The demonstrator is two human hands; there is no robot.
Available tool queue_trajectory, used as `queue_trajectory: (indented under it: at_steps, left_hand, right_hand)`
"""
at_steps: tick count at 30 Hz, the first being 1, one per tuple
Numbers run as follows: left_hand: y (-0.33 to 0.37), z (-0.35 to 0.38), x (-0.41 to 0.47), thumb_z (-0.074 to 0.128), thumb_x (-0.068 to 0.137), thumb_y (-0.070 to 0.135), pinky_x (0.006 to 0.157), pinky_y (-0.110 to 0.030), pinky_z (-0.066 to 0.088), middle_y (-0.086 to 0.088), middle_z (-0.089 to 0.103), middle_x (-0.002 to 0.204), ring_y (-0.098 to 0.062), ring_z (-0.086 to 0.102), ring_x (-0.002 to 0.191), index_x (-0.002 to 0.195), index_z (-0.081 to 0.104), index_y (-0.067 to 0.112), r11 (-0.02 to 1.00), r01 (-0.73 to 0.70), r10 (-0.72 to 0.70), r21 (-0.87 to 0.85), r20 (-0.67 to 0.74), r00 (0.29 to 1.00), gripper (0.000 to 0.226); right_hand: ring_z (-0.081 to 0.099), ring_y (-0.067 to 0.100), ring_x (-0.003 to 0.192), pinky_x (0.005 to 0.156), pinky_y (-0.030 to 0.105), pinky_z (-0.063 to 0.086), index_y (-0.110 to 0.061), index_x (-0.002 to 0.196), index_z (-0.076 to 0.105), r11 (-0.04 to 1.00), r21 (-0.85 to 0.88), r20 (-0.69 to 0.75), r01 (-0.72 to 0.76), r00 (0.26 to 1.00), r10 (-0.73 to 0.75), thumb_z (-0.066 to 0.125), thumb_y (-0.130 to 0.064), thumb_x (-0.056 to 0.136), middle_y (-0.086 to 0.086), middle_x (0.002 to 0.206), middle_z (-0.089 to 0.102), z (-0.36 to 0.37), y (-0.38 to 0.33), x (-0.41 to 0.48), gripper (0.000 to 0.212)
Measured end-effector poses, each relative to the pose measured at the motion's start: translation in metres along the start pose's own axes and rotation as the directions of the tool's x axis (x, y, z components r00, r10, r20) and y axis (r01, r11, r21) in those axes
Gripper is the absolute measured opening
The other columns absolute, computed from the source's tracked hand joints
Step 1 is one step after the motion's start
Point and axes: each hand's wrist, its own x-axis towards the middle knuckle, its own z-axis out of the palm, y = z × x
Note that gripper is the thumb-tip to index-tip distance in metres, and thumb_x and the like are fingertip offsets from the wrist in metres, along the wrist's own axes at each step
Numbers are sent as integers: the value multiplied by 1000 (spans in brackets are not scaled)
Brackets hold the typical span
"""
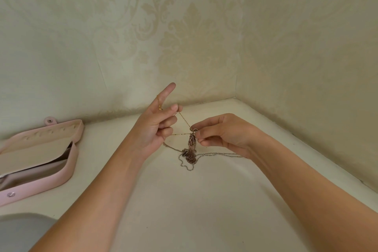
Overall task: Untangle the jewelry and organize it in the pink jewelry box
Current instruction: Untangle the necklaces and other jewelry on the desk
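left hand (155, 127) gripping gold chain (185, 120) | right hand (223, 135) pinching tangle (191, 145) top | gold chain taut from tangle toward 10 o'clock | right hand nearer

A thin gold chain (185, 120) runs taut in two strands from the curled fingers of the left hand (155, 127) to the top of a coppery bundle of tangled chains (191, 142). The right hand (223, 135) pinches that bundle at its top ring, so it hangs upright with its lower loops piled on the white tabletop (184, 200). A thin silver chain (216, 154) lies slack through the pile, trailing to both sides. Well apart to the left lies the pink jewelry box (45, 185), open, its cream-lined lid laid back.
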Motion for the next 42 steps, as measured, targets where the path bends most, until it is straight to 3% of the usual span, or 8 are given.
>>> queue_trajectory:
  at_steps: [7,12,18,26,29,32,35,42]
  left_hand:
    - [-1,-2,-1,61,80,14,35,-10,22,8,56,72,-2,25,41,135,48,35,1000,15,-15,5,33,999,60]
    - [-2,-1,0,63,81,14,35,-10,22,7,57,73,-2,24,42,134,48,36,999,33,-35,43,53,998,60]
    - [-2,-1,1,62,81,15,36,-12,21,8,59,72,-3,24,41,130,53,32,995,33,-26,96,-77,997,53]
    - [-6,-6,5,60,89,9,36,-12,27,9,66,71,-4,29,42,126,55,28,995,18,9,100,-259,966,42]
    - [-7,-8,6,60,89,10,37,-13,26,10,65,71,-5,28,43,125,56,29,994,14,15,104,-275,961,41]
    - [-9,-10,6,61,89,10,36,-13,27,9,66,73,-4,29,42,126,55,27,996,31,-3,89,-302,953,41]
    - [-11,-12,8,61,89,10,36,-13,26,4,65,79,-4,29,40,127,55,25,996,54,-27,72,-334,942,41]
    - [-10,-18,7,60,90,6,36,-12,27,1,64,83,-4,28,38,126,54,26,998,38,-20,39,-391,920,42]
  right_hand:
    - [66,12,62,65,19,58,2,90,69,969,247,1,-11,1000,12,63,5,83,8,69,67,-4,-1,0,10]
    - [66,15,63,64,21,58,2,89,66,952,305,-26,6,1000,2,60,-1,87,9,72,67,-4,1,2,7]
    - [58,12,54,56,17,54,-1,85,67,968,-250,-301,0,951,-78,60,-4,86,7,69,63,-5,7,8,8]
    - [58,11,56,64,21,53,-8,78,68,911,-412,-369,35,907,-202,67,-8,84,2,66,63,-19,5,8,6]
    - [59,10,55,63,18,55,-8,75,66,960,-196,-405,199,876,-264,65,-3,86,4,68,63,-20,0,7,12]
    - [61,7,57,60,15,53,-5,80,66,942,103,-260,319,923,-284,63,-3,86,4,69,64,-19,-10,0,7]
    - [59,7,58,56,14,51,-5,83,65,945,150,-50,291,957,-287,62,-5,86,2,67,63,-15,-13,-6,5]
    - [46,4,47,44,12,42,-11,87,59,834,485,26,263,949,-314,57,-9,78,-1,67,52,-18,-19,-9,9]
